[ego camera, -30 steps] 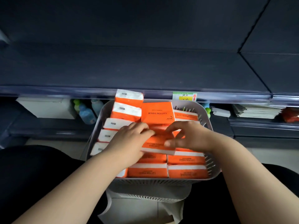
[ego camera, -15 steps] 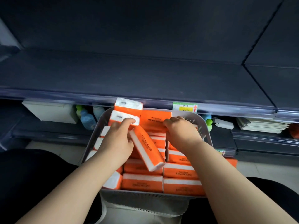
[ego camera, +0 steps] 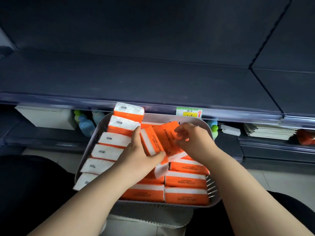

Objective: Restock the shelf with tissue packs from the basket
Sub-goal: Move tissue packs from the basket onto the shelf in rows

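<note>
Basket: grey plastic basket (ego camera: 153, 205) holds orange-and-white tissue packs (ego camera: 185, 182); flat stacks at R, row on edge along L wall.
L hand (ego camera: 136, 155): grasps one tilted orange pack (ego camera: 153, 143) above the stacks.
R hand (ego camera: 192, 140): fingers curled round second orange pack (ego camera: 167, 133), just beside the first.
Change: vs 0.5 s ago, R hand has lifted that second pack.
Shelf: dark blue shelf board (ego camera: 136, 79) beyond basket; green-yellow price tag (ego camera: 189, 112) on front edge.

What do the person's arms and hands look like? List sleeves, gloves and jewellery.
Both arms are bare: the left forearm and right forearm show no sleeve up to the picture's edge. The left hand and right hand wear no gloves. No watch, bracelet or ring is visible, though the right hand is blurred.
</note>
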`<control>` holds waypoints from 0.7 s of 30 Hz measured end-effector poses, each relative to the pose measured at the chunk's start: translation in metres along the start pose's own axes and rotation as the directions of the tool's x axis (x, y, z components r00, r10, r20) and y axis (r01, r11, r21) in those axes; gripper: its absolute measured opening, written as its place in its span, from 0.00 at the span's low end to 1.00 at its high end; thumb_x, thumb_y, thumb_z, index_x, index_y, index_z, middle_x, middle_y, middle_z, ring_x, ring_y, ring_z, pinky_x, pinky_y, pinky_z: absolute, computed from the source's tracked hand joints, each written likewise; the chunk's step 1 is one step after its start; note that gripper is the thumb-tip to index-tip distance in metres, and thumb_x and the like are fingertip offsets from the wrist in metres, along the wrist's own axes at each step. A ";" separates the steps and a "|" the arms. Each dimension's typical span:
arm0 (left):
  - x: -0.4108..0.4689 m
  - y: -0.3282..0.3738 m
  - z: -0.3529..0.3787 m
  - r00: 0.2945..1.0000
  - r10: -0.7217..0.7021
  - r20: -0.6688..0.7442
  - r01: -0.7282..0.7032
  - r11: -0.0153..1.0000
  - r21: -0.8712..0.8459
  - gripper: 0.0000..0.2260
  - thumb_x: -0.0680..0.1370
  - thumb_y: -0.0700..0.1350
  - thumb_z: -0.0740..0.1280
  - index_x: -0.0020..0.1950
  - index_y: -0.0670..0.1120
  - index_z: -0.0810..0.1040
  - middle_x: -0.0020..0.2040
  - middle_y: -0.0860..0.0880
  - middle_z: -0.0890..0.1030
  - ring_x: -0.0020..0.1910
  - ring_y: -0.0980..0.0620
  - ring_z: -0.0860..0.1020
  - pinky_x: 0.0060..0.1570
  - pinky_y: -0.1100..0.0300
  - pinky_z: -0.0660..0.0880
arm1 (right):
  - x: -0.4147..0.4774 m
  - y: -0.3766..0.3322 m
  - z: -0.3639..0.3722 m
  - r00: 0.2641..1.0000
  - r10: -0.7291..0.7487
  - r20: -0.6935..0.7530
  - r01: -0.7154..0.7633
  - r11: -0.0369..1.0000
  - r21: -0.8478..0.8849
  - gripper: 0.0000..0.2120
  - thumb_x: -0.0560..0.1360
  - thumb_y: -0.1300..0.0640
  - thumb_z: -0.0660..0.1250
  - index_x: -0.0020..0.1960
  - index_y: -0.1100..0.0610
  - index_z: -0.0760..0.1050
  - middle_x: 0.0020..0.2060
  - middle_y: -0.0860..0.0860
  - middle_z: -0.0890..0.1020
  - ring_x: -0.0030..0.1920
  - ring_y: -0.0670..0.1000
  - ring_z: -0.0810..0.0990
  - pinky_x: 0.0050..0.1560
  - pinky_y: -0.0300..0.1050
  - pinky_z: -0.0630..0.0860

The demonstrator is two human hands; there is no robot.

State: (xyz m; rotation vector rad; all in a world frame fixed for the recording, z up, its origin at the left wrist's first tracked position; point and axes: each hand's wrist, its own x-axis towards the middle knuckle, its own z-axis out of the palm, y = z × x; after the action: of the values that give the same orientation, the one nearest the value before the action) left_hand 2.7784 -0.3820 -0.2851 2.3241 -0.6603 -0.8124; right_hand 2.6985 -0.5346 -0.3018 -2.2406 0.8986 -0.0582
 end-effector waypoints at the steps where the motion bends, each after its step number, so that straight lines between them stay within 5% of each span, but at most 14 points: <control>1: 0.002 0.000 0.000 1.000 -0.005 0.001 0.005 1.000 -0.013 0.43 0.74 0.56 0.67 0.74 0.56 0.37 0.70 0.52 0.67 0.57 0.53 0.74 0.46 0.67 0.68 | 0.007 0.005 0.000 0.999 0.011 -0.045 -0.015 0.997 -0.073 0.20 0.72 0.57 0.69 0.63 0.52 0.73 0.59 0.52 0.77 0.57 0.53 0.77 0.56 0.44 0.74; 4: 0.005 -0.003 -0.001 1.000 0.002 -0.031 -0.004 0.999 -0.053 0.38 0.76 0.50 0.65 0.74 0.58 0.39 0.58 0.52 0.74 0.40 0.60 0.72 0.33 0.67 0.67 | 0.017 0.012 0.007 0.991 0.131 0.036 -0.125 0.985 -0.121 0.30 0.72 0.50 0.70 0.71 0.53 0.63 0.64 0.57 0.72 0.63 0.56 0.71 0.57 0.44 0.68; 6: 0.006 -0.007 -0.004 0.995 0.037 -0.087 -0.046 0.993 -0.105 0.32 0.76 0.45 0.63 0.73 0.61 0.49 0.53 0.53 0.74 0.39 0.60 0.72 0.35 0.65 0.69 | 0.019 0.015 0.008 0.985 0.164 0.053 -0.158 0.982 -0.104 0.34 0.72 0.49 0.70 0.72 0.56 0.59 0.60 0.59 0.75 0.59 0.57 0.74 0.50 0.42 0.67; 9: 0.007 -0.015 -0.009 0.982 0.112 -0.154 -0.130 0.986 -0.105 0.21 0.79 0.40 0.57 0.67 0.61 0.66 0.59 0.53 0.75 0.43 0.59 0.74 0.36 0.67 0.70 | 0.017 0.014 0.003 0.959 0.249 0.135 -0.227 0.961 -0.159 0.41 0.74 0.51 0.69 0.75 0.58 0.47 0.53 0.60 0.75 0.41 0.55 0.80 0.44 0.43 0.73; 11: 0.010 -0.020 -0.009 0.978 0.139 -0.154 -0.150 0.987 -0.062 0.17 0.80 0.41 0.56 0.64 0.59 0.72 0.62 0.52 0.75 0.46 0.57 0.75 0.36 0.70 0.67 | 0.017 0.019 -0.002 0.926 0.320 0.198 -0.259 0.923 -0.283 0.44 0.74 0.49 0.67 0.76 0.59 0.41 0.53 0.60 0.76 0.43 0.54 0.82 0.49 0.46 0.77; 13: 0.010 -0.022 -0.006 0.975 0.171 -0.141 -0.172 0.985 0.003 0.16 0.79 0.45 0.60 0.65 0.59 0.71 0.66 0.53 0.71 0.58 0.55 0.73 0.49 0.68 0.68 | 0.018 0.026 -0.009 0.943 0.293 0.155 -0.206 0.884 -0.420 0.46 0.70 0.44 0.71 0.76 0.55 0.46 0.65 0.56 0.71 0.58 0.56 0.78 0.57 0.50 0.76; 16: 0.007 -0.019 -0.002 0.971 0.203 -0.126 -0.188 0.975 0.118 0.26 0.76 0.46 0.66 0.71 0.61 0.62 0.71 0.56 0.64 0.67 0.54 0.67 0.58 0.62 0.68 | 0.019 0.028 -0.016 0.995 0.060 0.085 -0.014 0.888 -0.460 0.52 0.62 0.41 0.76 0.76 0.46 0.48 0.73 0.51 0.58 0.71 0.56 0.62 0.67 0.54 0.68; 19: 0.005 -0.015 -0.001 0.965 0.198 -0.170 -0.181 0.977 0.109 0.36 0.74 0.45 0.69 0.74 0.61 0.52 0.72 0.56 0.62 0.69 0.54 0.65 0.60 0.59 0.68 | 0.021 0.027 -0.015 0.958 -0.097 0.269 0.197 0.904 -0.378 0.56 0.65 0.49 0.77 0.76 0.44 0.38 0.77 0.46 0.45 0.76 0.54 0.47 0.74 0.55 0.55; 21: 0.008 -0.015 -0.002 0.964 0.178 -0.199 -0.167 0.983 0.069 0.37 0.73 0.46 0.71 0.74 0.62 0.52 0.71 0.55 0.64 0.68 0.53 0.67 0.60 0.58 0.69 | 0.022 0.031 -0.017 0.934 -0.047 0.355 0.184 0.913 -0.364 0.58 0.66 0.52 0.76 0.75 0.45 0.33 0.76 0.46 0.49 0.76 0.56 0.52 0.73 0.55 0.59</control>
State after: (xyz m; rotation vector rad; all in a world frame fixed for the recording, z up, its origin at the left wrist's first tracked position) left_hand 2.7889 -0.3750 -0.2969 2.3170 -0.7872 -0.4751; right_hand 2.6918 -0.5739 -0.3130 -2.5645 0.6229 0.4843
